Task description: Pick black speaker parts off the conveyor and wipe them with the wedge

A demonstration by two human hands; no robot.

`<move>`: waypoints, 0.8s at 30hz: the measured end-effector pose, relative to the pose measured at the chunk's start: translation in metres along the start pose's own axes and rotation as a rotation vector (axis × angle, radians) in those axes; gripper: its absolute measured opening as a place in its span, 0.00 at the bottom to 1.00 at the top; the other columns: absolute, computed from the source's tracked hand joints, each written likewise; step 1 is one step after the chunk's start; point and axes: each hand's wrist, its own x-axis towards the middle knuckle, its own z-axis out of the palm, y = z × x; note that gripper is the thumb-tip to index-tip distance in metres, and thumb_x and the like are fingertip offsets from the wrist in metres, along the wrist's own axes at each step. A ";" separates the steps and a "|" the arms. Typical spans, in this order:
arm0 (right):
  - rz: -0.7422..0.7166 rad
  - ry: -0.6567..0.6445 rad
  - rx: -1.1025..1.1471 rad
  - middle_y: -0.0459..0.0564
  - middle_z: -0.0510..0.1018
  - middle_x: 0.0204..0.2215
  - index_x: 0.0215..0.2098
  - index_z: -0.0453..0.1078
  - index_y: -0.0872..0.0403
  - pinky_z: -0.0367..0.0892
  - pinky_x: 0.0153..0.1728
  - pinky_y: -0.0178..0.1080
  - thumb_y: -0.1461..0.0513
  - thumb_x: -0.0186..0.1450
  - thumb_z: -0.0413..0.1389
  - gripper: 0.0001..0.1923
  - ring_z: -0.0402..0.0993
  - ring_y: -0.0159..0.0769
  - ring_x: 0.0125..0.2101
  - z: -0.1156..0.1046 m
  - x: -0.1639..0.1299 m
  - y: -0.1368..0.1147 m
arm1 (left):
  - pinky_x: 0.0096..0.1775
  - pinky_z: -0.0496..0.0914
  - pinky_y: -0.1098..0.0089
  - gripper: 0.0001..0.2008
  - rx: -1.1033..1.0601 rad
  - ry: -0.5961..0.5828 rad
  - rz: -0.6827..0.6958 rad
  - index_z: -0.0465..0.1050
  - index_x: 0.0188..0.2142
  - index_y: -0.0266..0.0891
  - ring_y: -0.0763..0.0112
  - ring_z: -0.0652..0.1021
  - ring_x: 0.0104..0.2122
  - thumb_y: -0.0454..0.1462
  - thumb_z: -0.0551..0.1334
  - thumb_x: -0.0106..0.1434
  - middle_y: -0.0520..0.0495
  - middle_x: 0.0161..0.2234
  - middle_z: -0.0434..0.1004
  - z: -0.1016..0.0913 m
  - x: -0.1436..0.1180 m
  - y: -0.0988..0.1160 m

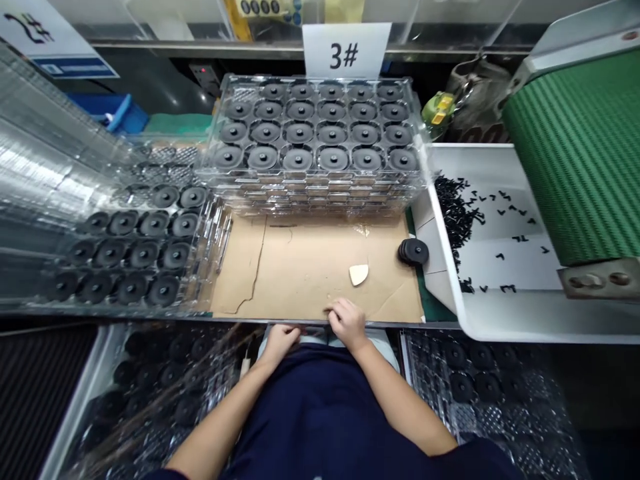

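Note:
My left hand (pixel 281 341) is closed at the table's front edge, close to my body. My right hand (pixel 347 321) rests on the front edge of the cardboard sheet (pixel 300 267), its fingers curled in. Whatever either hand holds, if anything, is hidden. Just beyond my right hand lies a small cream wedge-shaped piece (pixel 359 274). Farther right, a few black rounded discs (pixel 415 251) with a small centre stud lean together beside the white bin. Behind the cardboard stands a stack of clear plastic trays (pixel 315 193), its top one filled with similar discs except one back-left pocket.
At right, a white bin (pixel 520 313) holds many small black parts (pixel 453 213) below a green conveyor belt (pixel 580 147). More clear trays with black discs (pixel 143 253) stand at left. A "3#" sign (pixel 346 52) is at the back; further trays (pixel 480 387) sit below the table.

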 end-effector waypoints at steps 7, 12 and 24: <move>0.016 -0.027 0.017 0.46 0.77 0.27 0.29 0.74 0.52 0.64 0.34 0.34 0.70 0.62 0.48 0.14 0.72 0.31 0.30 -0.001 0.001 -0.001 | 0.39 0.74 0.63 0.15 0.059 -0.048 0.065 0.71 0.46 0.35 0.66 0.77 0.39 0.43 0.60 0.65 0.45 0.43 0.74 -0.001 0.001 -0.005; 0.015 -0.025 0.009 0.46 0.78 0.28 0.29 0.75 0.52 0.64 0.34 0.34 0.69 0.62 0.49 0.13 0.72 0.32 0.30 -0.001 0.003 -0.001 | 0.38 0.74 0.63 0.14 0.160 -0.017 0.228 0.71 0.44 0.34 0.68 0.77 0.37 0.43 0.59 0.65 0.46 0.41 0.75 -0.002 -0.005 0.001; -0.023 -0.021 -0.005 0.46 0.77 0.27 0.30 0.74 0.52 0.64 0.34 0.34 0.70 0.62 0.49 0.13 0.72 0.32 0.30 -0.003 0.003 0.000 | 0.42 0.73 0.70 0.17 0.398 0.100 0.815 0.76 0.47 0.43 0.70 0.80 0.37 0.36 0.51 0.66 0.45 0.37 0.82 -0.011 -0.041 0.068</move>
